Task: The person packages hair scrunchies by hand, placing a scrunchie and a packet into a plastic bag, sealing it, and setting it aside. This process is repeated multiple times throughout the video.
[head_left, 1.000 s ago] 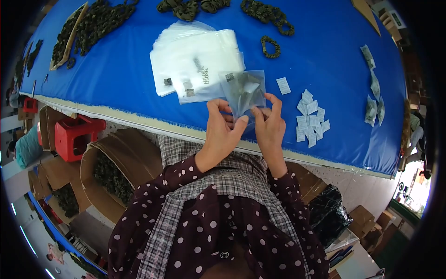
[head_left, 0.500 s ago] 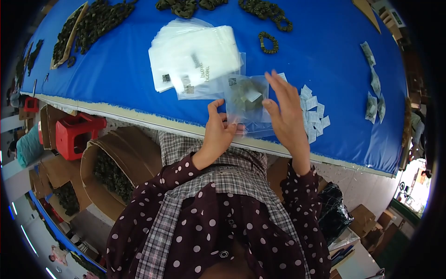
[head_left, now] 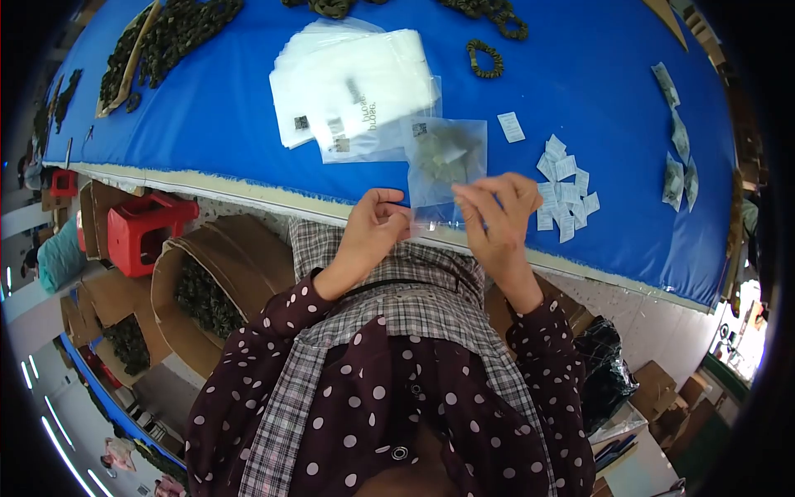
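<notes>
A clear plastic bag (head_left: 426, 192) lies at the front edge of the blue table, with a dark green scrunchie (head_left: 443, 157) and a small white label inside. My left hand (head_left: 373, 236) has its thumb and fingers closed on the bag's lower left edge. Over the bag's lower right side, my right hand (head_left: 501, 217) is curled with thumb and fingertips drawn together; whatever is between them is too small to make out. Just behind the bag lies a stack of printed plastic bags (head_left: 356, 74). Small white labels (head_left: 567, 195) are scattered to the right of my right hand.
One single label (head_left: 512, 127) and a loose scrunchie (head_left: 484, 60) lie farther back. Filled bags (head_left: 675, 178) are at the right side, and a scrunchie pile (head_left: 186, 41) at the left. Below the table stand a red stool (head_left: 137, 236) and a cardboard container (head_left: 178, 319).
My right hand has come down from the bag's right side toward its lower edge, and its spread fingers have closed together. The single label behind it is now uncovered. My left hand stays on the bag.
</notes>
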Tool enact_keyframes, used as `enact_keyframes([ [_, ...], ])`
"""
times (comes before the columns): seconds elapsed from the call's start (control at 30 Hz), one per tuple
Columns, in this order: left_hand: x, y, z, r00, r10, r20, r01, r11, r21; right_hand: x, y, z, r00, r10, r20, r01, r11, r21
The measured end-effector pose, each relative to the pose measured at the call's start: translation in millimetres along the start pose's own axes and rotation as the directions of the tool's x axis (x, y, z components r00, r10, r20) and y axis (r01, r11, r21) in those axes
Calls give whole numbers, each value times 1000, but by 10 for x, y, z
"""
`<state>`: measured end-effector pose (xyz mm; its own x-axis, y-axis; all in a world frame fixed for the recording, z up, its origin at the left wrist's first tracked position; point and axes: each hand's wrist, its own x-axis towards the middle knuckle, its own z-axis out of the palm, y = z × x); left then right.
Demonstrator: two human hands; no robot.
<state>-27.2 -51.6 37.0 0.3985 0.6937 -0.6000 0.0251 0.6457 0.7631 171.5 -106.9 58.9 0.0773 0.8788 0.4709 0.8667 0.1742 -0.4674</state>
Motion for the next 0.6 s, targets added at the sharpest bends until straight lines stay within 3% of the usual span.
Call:
enact_keyframes([
  [0.17, -30, -66, -37, 998, 57, -34, -56, 997, 49, -289, -174, 273, 999, -22, 46, 18, 996, 93],
  [0.33, -4, -135, -24, 994, 101, -40, -102, 994, -23, -347, -274, 469, 999, -48, -13, 49, 996, 69],
  [0.47, -1, -94, 45, 987, 131, -94, -123, 989, 85, -420, -288, 585, 990, -138, -37, 137, 990, -40],
  [0.53, -8, -112, 73, 985, 138, -106, -134, 990, 50, -437, -254, 576, 999, -24, -36, 30, 980, 199],
  [0.57, -2, -119, 96, 982, 146, -120, -146, 989, 14, -438, -248, 476, 999, -21, -39, 28, 982, 189],
  [0.6, 3, -127, 122, 979, 152, -134, -157, 987, -23, -437, -239, 286, 975, 222, 8, -203, 875, 439],
])
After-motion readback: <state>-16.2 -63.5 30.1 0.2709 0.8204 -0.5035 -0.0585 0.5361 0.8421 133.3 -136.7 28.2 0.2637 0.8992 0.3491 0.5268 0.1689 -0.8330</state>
